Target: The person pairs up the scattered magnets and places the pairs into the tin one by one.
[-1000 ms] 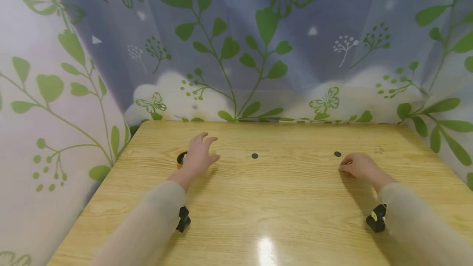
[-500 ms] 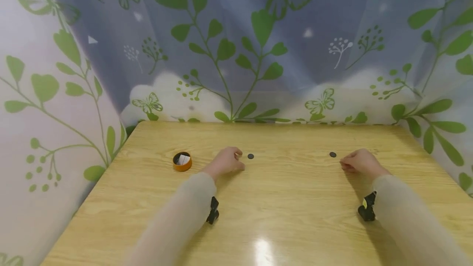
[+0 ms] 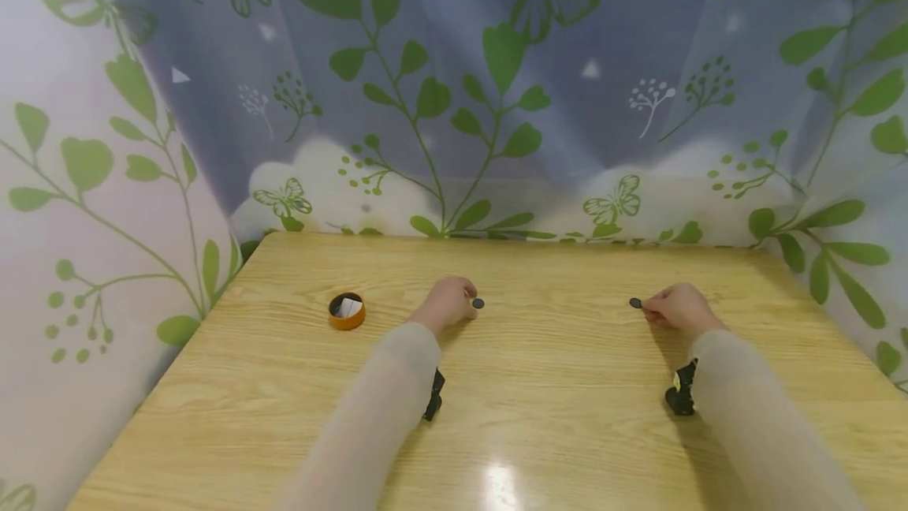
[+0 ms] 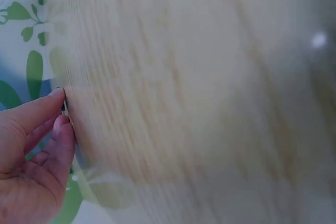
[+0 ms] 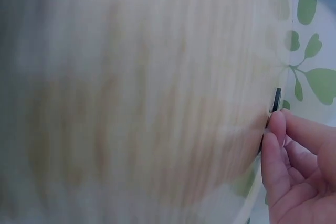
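Two small flat black discs are on the wooden table in the head view. My left hand [image 3: 451,302] is at the left disc [image 3: 478,303]; thumb and fingertip pinch its near edge. In the left wrist view only a dark sliver of that disc [image 4: 63,106] shows between the fingertips. My right hand [image 3: 679,308] pinches the edge of the right disc [image 3: 635,303] between thumb and fingers. The right wrist view shows this disc [image 5: 277,99] as a thin dark shape protruding past the fingertips. Whether either disc is off the table I cannot tell.
An orange round container [image 3: 347,322] with a dark inside stands to the left, holding white pieces [image 3: 348,307]. The wooden table [image 3: 553,385] ends at a leaf-patterned cloth backdrop [image 3: 418,156]. A small black camera device sits under each wrist.
My left hand has moved right, away from the orange container, and reached the left disc. My right hand has shifted slightly left, until its fingertips meet the right disc.
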Motion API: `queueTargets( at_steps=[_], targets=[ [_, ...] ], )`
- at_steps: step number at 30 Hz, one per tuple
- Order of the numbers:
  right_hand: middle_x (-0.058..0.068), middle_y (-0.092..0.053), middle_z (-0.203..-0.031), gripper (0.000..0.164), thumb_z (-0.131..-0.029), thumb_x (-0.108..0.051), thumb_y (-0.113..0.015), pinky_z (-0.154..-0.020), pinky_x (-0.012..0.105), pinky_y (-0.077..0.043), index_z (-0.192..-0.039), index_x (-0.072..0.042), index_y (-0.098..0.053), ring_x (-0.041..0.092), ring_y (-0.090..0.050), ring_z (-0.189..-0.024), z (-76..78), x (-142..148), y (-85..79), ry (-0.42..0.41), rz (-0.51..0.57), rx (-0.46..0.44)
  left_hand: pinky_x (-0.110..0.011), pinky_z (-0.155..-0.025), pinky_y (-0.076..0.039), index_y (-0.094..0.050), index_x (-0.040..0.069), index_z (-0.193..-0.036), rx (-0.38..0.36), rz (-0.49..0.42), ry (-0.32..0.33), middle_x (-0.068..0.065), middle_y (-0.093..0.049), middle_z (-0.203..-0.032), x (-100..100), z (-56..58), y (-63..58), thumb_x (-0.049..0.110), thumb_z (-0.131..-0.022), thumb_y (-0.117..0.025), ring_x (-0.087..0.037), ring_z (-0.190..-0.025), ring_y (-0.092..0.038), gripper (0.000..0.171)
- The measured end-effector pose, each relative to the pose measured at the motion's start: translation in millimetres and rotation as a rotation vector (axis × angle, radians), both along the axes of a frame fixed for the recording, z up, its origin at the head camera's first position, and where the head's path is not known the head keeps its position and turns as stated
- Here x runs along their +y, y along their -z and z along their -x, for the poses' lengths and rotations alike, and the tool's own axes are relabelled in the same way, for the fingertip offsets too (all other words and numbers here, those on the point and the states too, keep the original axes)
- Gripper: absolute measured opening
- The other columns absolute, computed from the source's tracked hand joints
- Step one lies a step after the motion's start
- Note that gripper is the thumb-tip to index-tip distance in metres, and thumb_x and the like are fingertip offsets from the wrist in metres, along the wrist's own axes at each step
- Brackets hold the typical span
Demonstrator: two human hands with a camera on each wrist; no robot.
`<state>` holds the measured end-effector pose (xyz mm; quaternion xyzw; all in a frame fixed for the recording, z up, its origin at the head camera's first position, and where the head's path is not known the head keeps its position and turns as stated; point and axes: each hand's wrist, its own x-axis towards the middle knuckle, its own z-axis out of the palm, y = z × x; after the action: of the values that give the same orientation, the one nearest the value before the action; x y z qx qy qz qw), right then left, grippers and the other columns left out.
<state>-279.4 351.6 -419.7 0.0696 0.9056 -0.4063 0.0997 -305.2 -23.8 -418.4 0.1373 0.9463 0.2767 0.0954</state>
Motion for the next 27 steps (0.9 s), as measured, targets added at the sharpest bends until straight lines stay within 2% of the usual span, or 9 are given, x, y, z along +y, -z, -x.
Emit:
queueTargets(
  at_steps=[2,8,11,17,21,27],
  targets=[
    [-0.002,-0.065,-0.063,0.025,-0.09,-0.007,-0.056,-0.056,0.02,-0.05,-0.094,0.017,-0.063,0.005,-0.06,-0.056,1.8,-2.4,-2.9,0.007,0.003,0.005,-0.034,-0.09,-0.043,-0.065,0.003,-0.107,0.024,0.017,0.004,-0.009,-0.062,-0.109,3.0,1.5,-0.2,0.012,-0.082,-0.071,-0.025,-0.103,-0.056,0.027],
    [0.0,-0.065,-0.064,0.024,-0.088,-0.005,-0.06,-0.056,0.021,-0.049,-0.094,0.017,-0.063,0.006,-0.059,-0.056,7.0,-12.9,-5.2,-0.008,-0.007,0.012,-0.036,-0.087,-0.043,-0.065,0.003,-0.095,0.034,-0.003,-0.033,-0.008,-0.063,-0.099,10.9,-0.9,-3.9,0.01,-0.082,-0.07,-0.025,-0.096,-0.056,0.015],
    [0.0,-0.065,-0.063,0.02,-0.088,-0.005,-0.061,-0.056,0.021,-0.049,-0.091,0.015,-0.065,0.006,-0.059,-0.055,8.7,-12.3,-5.2,-0.009,-0.03,-0.006,-0.035,-0.084,-0.044,-0.065,0.004,-0.09,0.043,-0.008,-0.021,-0.007,-0.062,-0.093,15.5,-2.5,-4.1,0.012,-0.082,-0.071,-0.024,-0.091,-0.056,0.012],
    [-0.001,-0.064,-0.065,0.016,-0.088,-0.003,-0.06,-0.061,0.026,-0.052,-0.089,0.012,-0.066,0.008,-0.058,-0.058,8.6,-25.5,-11.3,-0.095,-0.016,-0.054,-0.034,-0.08,-0.045,-0.065,0.005,-0.086,0.068,-0.004,-0.026,-0.005,-0.061,-0.088,19.9,-4.4,-2.5,0.013,-0.084,-0.07,-0.021,-0.085,-0.055,0.01],
    [0.002,-0.064,-0.067,0.014,-0.087,-0.002,-0.061,-0.063,0.027,-0.053,-0.089,0.011,-0.065,0.009,-0.059,-0.061,9.8,-46.3,-17.5,-0.132,0.028,-0.093,-0.033,-0.077,-0.045,-0.062,0.006,-0.08,0.082,0.056,-0.008,-0.004,-0.059,-0.082,24.6,-3.3,-5.8,0.013,-0.084,-0.07,-0.02,-0.079,-0.054,0.011],
    [0.001,-0.062,-0.064,0.012,-0.087,-0.003,-0.063,-0.059,0.024,-0.051,-0.081,0.007,-0.067,0.009,-0.056,-0.057,13.5,-70.3,-23.1,-0.175,-0.026,-0.13,-0.03,-0.07,-0.043,-0.056,0.009,-0.072,0.094,0.115,0.024,0.0,-0.053,-0.073,29.5,0.5,-5.7,0.013,-0.083,-0.07,-0.016,-0.07,-0.048,0.018]
  ],
)
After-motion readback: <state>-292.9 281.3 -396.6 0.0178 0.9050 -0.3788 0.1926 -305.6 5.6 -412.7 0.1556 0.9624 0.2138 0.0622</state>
